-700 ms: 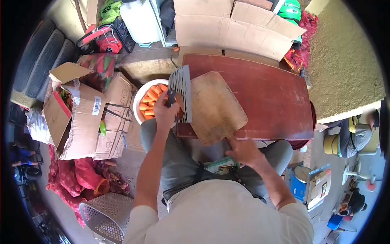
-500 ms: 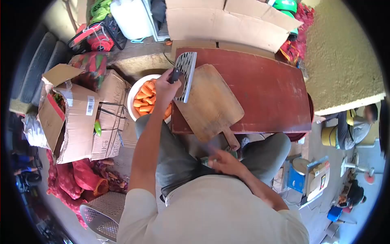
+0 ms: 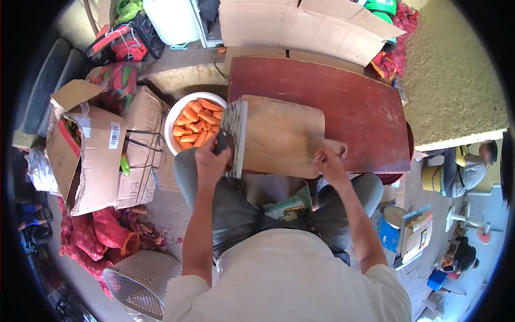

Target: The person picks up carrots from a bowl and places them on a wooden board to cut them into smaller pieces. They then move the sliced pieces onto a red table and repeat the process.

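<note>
My left hand (image 3: 211,162) is closed around the black handle of a broad blade (image 3: 237,121). The blade has a speckled black-and-white face and a bright straight edge, and it overlaps the left edge of a wooden cutting board (image 3: 284,134) in this view. At the board's right corner, my right hand (image 3: 331,161) has its fingers curled about the short handle, partly hiding it. The board lies on a dark red table (image 3: 367,123), close to my knees. Left of the blade stands a white bowl (image 3: 170,121) heaped with peeled carrots (image 3: 196,121).
Cardboard boxes (image 3: 99,161) stand at left, above red mesh sacks (image 3: 86,236) and a grey perforated basket (image 3: 142,279). A cardboard sheet (image 3: 295,32) rises behind the table. Between my legs is a green-and-white bag (image 3: 289,204). A seated person (image 3: 472,169) is at far right.
My right hand has moved up from my lap onto the cutting board's handle. The board has turned so its handle points right. My left hand has brought the blade lower, toward me.
</note>
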Demonstrator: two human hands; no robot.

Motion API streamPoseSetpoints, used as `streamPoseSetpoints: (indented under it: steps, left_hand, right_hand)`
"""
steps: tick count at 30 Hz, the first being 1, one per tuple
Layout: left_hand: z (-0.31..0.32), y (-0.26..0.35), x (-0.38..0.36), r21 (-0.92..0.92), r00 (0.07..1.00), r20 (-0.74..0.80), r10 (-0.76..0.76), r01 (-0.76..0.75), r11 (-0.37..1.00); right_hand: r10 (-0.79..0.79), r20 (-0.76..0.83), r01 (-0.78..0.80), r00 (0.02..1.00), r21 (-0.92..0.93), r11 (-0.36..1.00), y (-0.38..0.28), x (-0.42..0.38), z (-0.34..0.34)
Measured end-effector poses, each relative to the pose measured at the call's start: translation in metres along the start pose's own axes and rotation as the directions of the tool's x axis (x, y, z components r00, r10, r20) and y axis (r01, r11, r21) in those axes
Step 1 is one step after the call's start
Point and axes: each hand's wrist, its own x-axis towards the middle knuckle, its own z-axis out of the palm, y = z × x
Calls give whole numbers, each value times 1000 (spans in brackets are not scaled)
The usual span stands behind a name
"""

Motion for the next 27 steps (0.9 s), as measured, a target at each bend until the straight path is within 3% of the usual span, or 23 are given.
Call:
streamPoseSetpoints:
  steps: [2, 3, 4, 8, 10, 11, 13, 15, 18, 20, 22, 25, 27]
  left_hand:
    - [6, 11, -40, 13, 998, 29, -61, 61, 998]
    - [12, 10, -60, 61, 999, 28, -25, 23, 998]
    - [19, 9, -78, 111, 999, 32, 11, -14, 994]
    - [41, 16, -121, -109, 961, 221, -169, 197, 974]
    - [55, -1, -131, -247, 940, 297, -167, 244, 938]
    - [55, 10, -130, -226, 931, 324, -170, 251, 941]
    - [49, 29, -119, -182, 971, 222, -91, 133, 974]
    - [43, 19, -100, -134, 994, 103, 32, -18, 991]
    - [12, 26, -55, -24, 998, 36, -48, 49, 999]
    - [0, 23, -24, -5, 998, 9, -58, 58, 998]
    - [-4, 13, 8, -54, 997, 17, -78, 78, 995]
    - [1, -6, 33, -152, 999, 22, -43, 46, 987]
    - [5, -7, 33, -58, 999, -15, -34, 33, 998]
  right_hand:
    - [414, 51, -411, 909, -67, 909, -68, 33, -29]
    - [158, 23, -154, 987, -125, 980, -30, 58, -33]
    - [33, 33, -29, 999, -118, 993, -8, 85, -36]
    - [-353, 99, 365, 930, -162, 917, 25, 211, -27]
    - [-260, 244, 288, 934, -85, 954, -3, 253, -15]
    - [-192, 291, 213, 937, -43, 976, -23, 263, -7]
    - [32, 314, -65, 949, 95, 993, -81, 257, -1]
    - [-160, 67, 154, 985, 83, 985, -74, 238, 0]
    - [-333, -206, 346, 920, 26, 938, -56, 182, -3]
    - [-216, -131, 213, 967, -43, 976, -50, 130, -8]
    - [133, -56, -128, 990, 88, 988, -47, 87, -4]
    - [219, 42, -214, 975, 459, 862, -71, 40, 13]
    - [91, 69, -113, 993, 499, 859, -73, 41, 31]
